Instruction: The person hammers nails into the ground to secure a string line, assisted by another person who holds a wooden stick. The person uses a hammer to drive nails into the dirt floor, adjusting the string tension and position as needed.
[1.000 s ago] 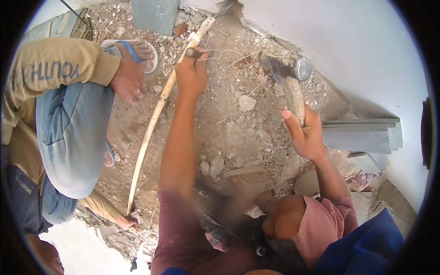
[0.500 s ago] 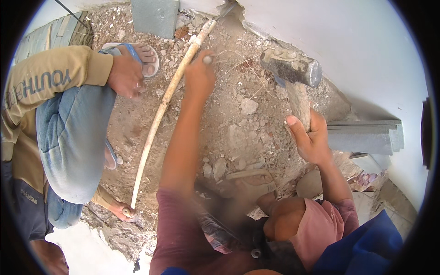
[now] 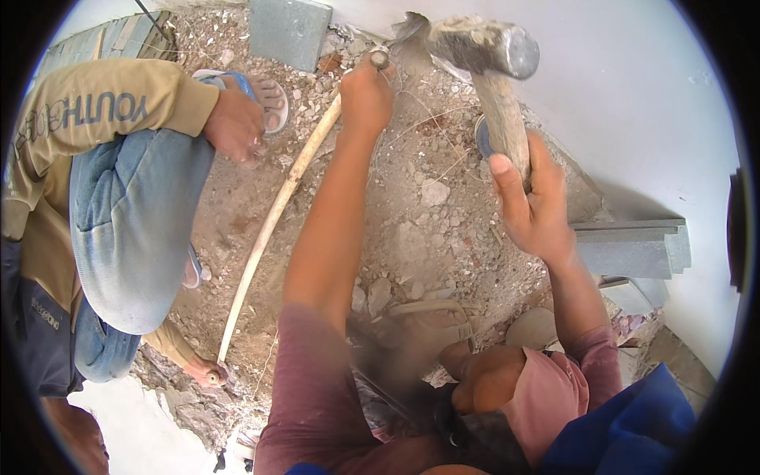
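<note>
My left hand [image 3: 366, 99] is closed around a short rod, seemingly a chisel [image 3: 381, 58], whose round blunt end faces up. Its other end is hidden below my fist, near the foot of the white wall. My right hand [image 3: 538, 198] grips the wooden handle of a heavy hammer [image 3: 484, 49]. The block-shaped metal head is raised in front of the wall, to the right of my left hand and apart from the rod. A long, slightly bent cream pipe or pole [image 3: 273, 214] lies on the rubble, running from beneath my left hand toward the lower left.
A co-worker in jeans [image 3: 142, 229] crouches at left; one hand [image 3: 207, 372] holds a round-ended thing by the pole's lower end. Grey tiles [image 3: 633, 245] are stacked by the right wall [image 3: 633, 103]. Another tile [image 3: 290, 33] stands at the top. Thin wire [image 3: 431, 119] crosses the rubble.
My left hand has moved up and right with the rod, toward the wall, now covering the pole's upper part. The hammer has risen and shifted left, closer to the rod.
</note>
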Demonstrator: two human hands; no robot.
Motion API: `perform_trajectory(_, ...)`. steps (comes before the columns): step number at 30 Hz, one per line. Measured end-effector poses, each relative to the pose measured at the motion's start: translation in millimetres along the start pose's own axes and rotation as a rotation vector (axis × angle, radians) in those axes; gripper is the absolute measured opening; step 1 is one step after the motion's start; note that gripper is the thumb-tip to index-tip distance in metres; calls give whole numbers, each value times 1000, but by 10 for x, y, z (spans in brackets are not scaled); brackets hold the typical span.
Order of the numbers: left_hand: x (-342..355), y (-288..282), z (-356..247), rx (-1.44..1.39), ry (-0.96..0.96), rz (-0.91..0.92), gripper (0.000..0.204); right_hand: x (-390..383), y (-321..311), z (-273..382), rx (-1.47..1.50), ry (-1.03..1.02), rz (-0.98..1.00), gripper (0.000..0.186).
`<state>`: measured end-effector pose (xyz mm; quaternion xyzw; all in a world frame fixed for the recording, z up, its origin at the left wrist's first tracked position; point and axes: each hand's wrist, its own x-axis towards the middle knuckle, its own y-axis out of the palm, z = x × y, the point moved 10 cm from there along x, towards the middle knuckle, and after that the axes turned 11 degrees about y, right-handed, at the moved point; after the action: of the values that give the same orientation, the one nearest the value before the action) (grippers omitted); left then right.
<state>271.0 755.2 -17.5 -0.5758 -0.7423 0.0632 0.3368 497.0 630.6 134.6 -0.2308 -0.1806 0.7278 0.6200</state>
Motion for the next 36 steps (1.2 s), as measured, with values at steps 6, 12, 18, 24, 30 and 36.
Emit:
perform_trajectory(6, 21, -18, -301, 262, 165, 32, 10, 294, -36, 620, 71, -209, -81, 33)
perform_trajectory(12, 80, -52, -295, 325, 156, 43, 11, 514, 383, 182, -135, -168, -57, 29)
perform_trajectory(18, -13, -67, 46, 292, 104, -28, 12, 569, 672, 369, -381, -34, 192, 28)
perform_trajectory(24, 29, -207, -216, 369, 220, -20, 16, 457, 309, 1036, 43, -465, -91, 23)
perform_trajectory(30, -27, -129, -70, 299, -57, 45, 9, 718, 736, -197, -709, 23, 219, 32)
perform_trajectory(36, -35, -208, -105, 326, 172, 39, 20, 469, 144, 827, 109, -237, -61, 25)
